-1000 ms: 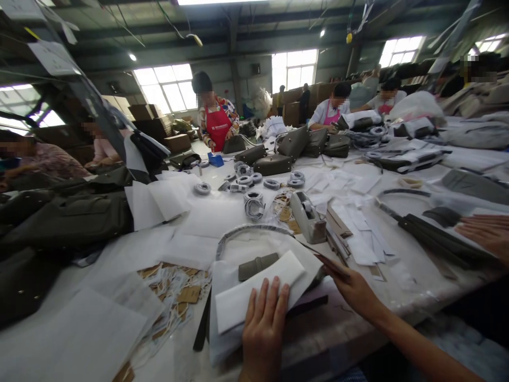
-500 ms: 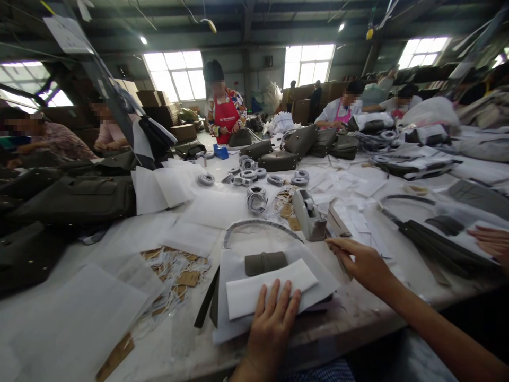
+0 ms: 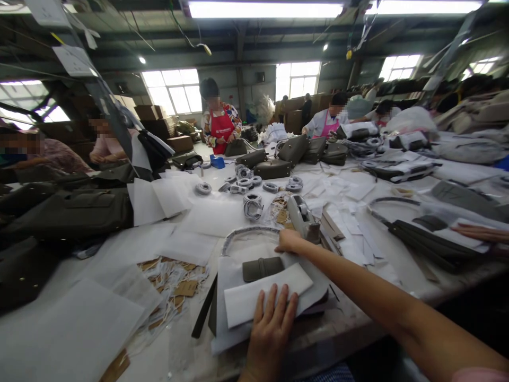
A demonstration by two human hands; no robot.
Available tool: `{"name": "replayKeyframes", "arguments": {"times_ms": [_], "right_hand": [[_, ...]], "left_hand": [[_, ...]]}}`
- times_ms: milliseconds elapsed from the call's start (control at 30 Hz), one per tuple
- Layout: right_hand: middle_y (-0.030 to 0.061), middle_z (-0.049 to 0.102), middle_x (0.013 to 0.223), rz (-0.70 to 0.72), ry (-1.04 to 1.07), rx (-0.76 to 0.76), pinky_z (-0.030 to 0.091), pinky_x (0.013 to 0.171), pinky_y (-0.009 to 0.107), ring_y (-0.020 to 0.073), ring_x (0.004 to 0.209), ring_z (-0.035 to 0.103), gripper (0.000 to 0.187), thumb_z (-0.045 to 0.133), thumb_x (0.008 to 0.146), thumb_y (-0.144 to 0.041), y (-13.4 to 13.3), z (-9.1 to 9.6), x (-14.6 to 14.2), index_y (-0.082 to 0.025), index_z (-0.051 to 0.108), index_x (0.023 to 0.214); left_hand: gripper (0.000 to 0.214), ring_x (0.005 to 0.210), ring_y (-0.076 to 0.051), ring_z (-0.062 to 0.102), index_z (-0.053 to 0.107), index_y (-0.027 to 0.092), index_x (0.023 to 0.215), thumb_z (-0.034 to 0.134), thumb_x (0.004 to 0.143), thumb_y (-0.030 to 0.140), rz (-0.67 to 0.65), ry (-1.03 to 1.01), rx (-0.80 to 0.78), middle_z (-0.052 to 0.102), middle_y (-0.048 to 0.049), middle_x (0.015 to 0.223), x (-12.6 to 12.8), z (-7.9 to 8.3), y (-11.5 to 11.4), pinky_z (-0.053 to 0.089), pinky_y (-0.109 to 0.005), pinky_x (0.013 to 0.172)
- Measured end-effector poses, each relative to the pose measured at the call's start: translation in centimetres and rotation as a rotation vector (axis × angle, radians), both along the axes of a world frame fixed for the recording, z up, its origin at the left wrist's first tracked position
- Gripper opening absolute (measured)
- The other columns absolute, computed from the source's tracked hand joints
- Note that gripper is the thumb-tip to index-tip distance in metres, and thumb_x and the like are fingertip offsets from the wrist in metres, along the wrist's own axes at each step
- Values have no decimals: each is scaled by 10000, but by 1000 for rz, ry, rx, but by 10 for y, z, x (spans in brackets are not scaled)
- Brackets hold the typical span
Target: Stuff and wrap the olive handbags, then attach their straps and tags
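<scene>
A dark olive handbag [image 3: 212,310] lies before me at the table's edge, covered by a white sheet [image 3: 233,270]. Its wrapped handle [image 3: 250,231] arches toward the far side. On the sheet rests a small olive flap piece with a strap [image 3: 262,269], with a folded white paper [image 3: 242,306] just below it. My left hand [image 3: 273,323] lies flat on that paper, fingers spread. Reaching across, my right hand [image 3: 289,242] has its fingers curled together at the right part of the handle; its fingertips are partly hidden, and what they hold cannot be made out.
A grey tape dispenser [image 3: 304,220] stands beyond my right hand. Brown tags with strings [image 3: 185,289] and white sheets [image 3: 79,323] lie left. Wrapped coils [image 3: 252,206] and several handbags [image 3: 272,169] are farther back. A co-worker's hand [image 3: 483,232] touches another bag at right.
My right hand has moved left from beside the tape dispenser's front to the bag's handle. My left hand stays on the folded paper. The view has tilted up slightly.
</scene>
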State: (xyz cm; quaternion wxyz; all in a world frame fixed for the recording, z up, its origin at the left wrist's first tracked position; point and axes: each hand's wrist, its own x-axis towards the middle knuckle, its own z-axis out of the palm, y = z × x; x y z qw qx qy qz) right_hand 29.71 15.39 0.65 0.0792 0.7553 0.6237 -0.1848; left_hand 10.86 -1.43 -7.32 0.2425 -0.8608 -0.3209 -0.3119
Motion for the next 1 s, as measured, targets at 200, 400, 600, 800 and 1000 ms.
{"name": "replayKeyframes", "arguments": {"times_ms": [200,400,600,800,1000], "right_hand": [[77,635,1183,-27,224,-25,557,868,415,222,1014,638,270,629,959,-344,-2,-5,17,-165,632,1161],[48,683,1025,-69,627,136,583,746,335,172,853,673,238,651,949,-315,-7,-15,32,-131,640,1099],[47,742,822,-13,949,378,551,723,272,152,740,680,320,801,764,-352,-18,0,37,-96,705,932],[66,762,796,46,1091,561,557,779,337,207,752,702,344,812,657,-435,-27,5,40,-123,767,795],[63,779,879,18,1123,727,564,839,344,234,852,721,247,793,707,-374,-52,23,44,-165,792,838]], "left_hand": [[458,1361,-218,484,482,285,1443,250,1049,294,-33,-10,-51,442,31,1536,-2,-3,2,423,-431,1121],[531,1366,-249,479,445,238,1472,258,993,107,-83,139,-107,447,-9,1534,-13,11,13,435,-453,1107],[543,1362,-230,485,445,253,1468,269,981,91,-68,162,-54,463,12,1522,-21,14,39,474,-438,1083],[537,1362,-222,485,443,262,1466,288,981,90,-43,152,-46,478,11,1513,-19,15,46,483,-429,1077],[519,1356,-220,493,438,258,1470,290,995,109,-57,142,-82,474,5,1516,-19,15,44,464,-432,1095]]}}
